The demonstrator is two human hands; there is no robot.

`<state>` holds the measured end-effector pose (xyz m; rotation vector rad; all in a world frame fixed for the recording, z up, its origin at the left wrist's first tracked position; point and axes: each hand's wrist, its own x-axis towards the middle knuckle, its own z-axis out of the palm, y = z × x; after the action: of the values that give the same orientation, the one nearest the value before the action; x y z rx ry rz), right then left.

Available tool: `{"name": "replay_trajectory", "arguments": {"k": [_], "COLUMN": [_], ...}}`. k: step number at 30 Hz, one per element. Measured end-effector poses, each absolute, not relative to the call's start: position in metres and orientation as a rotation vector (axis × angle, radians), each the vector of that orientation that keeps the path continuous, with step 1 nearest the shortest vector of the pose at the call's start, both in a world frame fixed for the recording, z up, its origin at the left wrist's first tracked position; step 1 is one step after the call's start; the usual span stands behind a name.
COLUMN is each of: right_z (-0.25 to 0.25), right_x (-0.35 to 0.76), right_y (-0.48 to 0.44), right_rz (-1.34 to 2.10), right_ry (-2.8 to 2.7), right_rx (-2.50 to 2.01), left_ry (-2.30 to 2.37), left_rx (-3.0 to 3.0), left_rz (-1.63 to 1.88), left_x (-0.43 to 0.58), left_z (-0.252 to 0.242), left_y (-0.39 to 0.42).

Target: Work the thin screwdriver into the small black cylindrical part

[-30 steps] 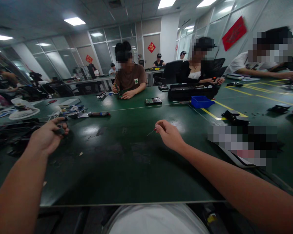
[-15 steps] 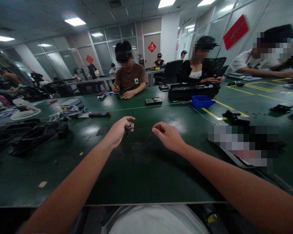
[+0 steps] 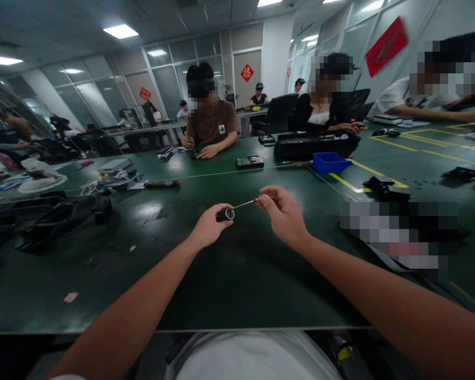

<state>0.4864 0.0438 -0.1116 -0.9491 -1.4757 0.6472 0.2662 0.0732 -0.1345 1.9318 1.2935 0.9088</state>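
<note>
My left hand is closed around a small black cylindrical part, whose round end with a pale ring faces me. Pinched in my right hand is a thin screwdriver with a reddish handle, mostly covered by my fingers. Its metal shaft points left, and the tip comes up to the upper edge of the black part; whether it touches, I cannot tell. Both hands are held over the green tabletop, near its middle.
A hard drive and a blue bin lie farther back. Black plastic housings sit at left, near a pen-like tool. At right are black brackets. A person in brown works across the table.
My left hand has moved right and turned the black part so its ringed end faces me. My right hand has shifted slightly right, and the screwdriver tip has swung up to the part.
</note>
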Motion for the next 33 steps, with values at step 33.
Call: {"name": "replay_trajectory", "arguments": {"k": [33], "right_z": [-0.1052], "right_x": [0.4870], "right_y": [0.0404], "right_rz": [0.437], "right_ry": [-1.779], "right_rx": [-1.075], "left_ry": [1.293], "left_rx": [2.168], "left_rz": [0.949], "left_x": [0.2670], "left_z": [-0.1294], "left_y": [0.0653]}}
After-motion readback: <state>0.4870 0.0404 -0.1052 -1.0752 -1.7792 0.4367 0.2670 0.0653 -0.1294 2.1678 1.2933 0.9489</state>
